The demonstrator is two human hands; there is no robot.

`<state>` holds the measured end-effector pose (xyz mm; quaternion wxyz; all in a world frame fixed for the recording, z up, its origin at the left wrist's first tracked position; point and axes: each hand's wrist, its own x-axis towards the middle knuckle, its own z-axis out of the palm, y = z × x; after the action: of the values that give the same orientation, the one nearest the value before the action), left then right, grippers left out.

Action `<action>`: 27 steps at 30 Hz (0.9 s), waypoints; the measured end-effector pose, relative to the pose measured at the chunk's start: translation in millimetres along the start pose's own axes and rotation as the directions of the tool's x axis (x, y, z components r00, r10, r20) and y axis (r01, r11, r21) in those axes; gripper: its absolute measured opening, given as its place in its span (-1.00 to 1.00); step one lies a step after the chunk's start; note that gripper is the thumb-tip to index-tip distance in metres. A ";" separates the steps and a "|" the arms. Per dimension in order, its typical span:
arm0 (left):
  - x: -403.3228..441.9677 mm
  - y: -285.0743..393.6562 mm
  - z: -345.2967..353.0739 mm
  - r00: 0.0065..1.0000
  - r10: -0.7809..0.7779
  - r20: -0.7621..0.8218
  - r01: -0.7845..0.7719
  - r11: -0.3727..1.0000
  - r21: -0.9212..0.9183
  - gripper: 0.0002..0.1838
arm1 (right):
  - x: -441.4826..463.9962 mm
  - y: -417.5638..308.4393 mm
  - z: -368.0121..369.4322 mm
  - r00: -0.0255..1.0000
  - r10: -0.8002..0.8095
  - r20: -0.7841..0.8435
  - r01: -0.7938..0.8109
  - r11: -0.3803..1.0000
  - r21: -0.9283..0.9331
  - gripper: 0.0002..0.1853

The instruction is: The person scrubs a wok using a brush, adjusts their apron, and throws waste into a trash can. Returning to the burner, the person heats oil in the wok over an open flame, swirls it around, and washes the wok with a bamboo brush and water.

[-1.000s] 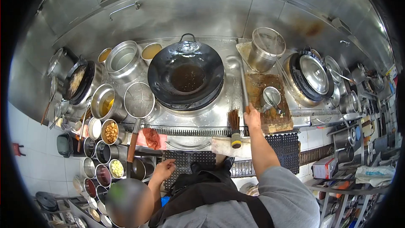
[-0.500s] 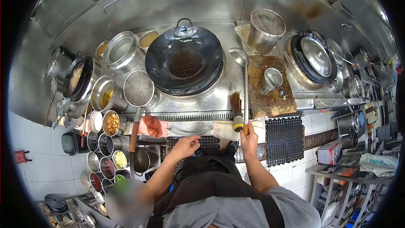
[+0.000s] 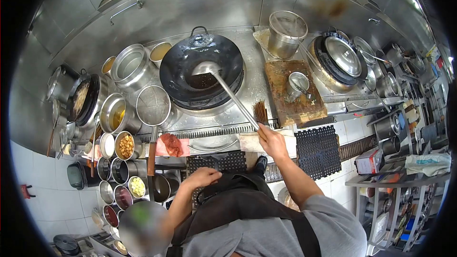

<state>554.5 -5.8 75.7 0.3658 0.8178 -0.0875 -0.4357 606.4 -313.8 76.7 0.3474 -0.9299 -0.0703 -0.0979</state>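
Observation:
My right hand (image 3: 272, 143) is closed round the handle of a long metal ladle (image 3: 233, 96). The ladle's bowl is inside the black wok (image 3: 171, 74), resting low near dark liquid (image 3: 202, 81). Bristles of a bamboo brush (image 3: 260, 112) show at the counter edge; its lower part is hidden behind my right hand. My left hand (image 3: 203, 177) hovers in front of the apron with its fingers curled together and nothing visible in them. The wok sits on the burner in the steel stove top.
Left of the wok stand a wire strainer (image 3: 153, 104), a pot of oil (image 3: 113, 114) and several seasoning containers. A red cloth (image 3: 172, 145) lies at the front edge. To the right are a stained board (image 3: 281, 81) with a metal cup (image 3: 298, 84), and a lidded wok (image 3: 342, 56).
My right hand has swung the ladle from beside the stained board leftward into the wok. My left hand has lowered slightly toward the apron. The view has shifted a little.

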 end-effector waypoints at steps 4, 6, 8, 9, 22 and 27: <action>-17.3 2.5 -11.9 0.996 0.008 -0.092 -0.041 0.927 -0.374 -0.64 | 31.8 -23.6 13.4 0.991 -0.086 0.097 0.100 0.984 -0.148 -0.62; -19.2 -9.7 -9.8 0.947 0.009 -0.322 -0.147 0.901 -0.408 -0.64 | 46.0 -29.7 22.4 0.988 -0.077 0.132 0.101 0.977 -0.186 -0.61; -22.6 -20.7 -5.3 0.940 -0.018 -0.340 -0.133 0.901 -0.414 -0.63 | 51.7 -36.3 32.9 0.983 -0.074 0.169 0.111 0.969 -0.220 -0.59; -24.2 -26.4 -2.2 0.946 -0.041 -0.321 -0.108 0.895 -0.433 -0.62 | 53.6 -39.8 37.5 0.984 -0.062 0.170 0.100 0.970 -0.221 -0.60; -14.1 62.5 -0.5 0.982 0.149 -0.116 -0.176 0.942 -0.284 -0.74 | -35.0 57.9 -15.3 0.930 0.353 0.101 -0.367 0.904 0.220 -0.69; 28.7 165.0 -2.4 0.912 0.386 -0.140 -0.408 0.889 -0.207 -0.77 | -50.1 162.1 -78.2 0.746 0.663 -0.066 -0.642 0.742 0.193 -0.66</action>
<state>602.6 -136.1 169.3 0.5438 0.7540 -0.1839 -0.3195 579.6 -489.9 20.4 0.4361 -0.8564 0.2752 -0.0243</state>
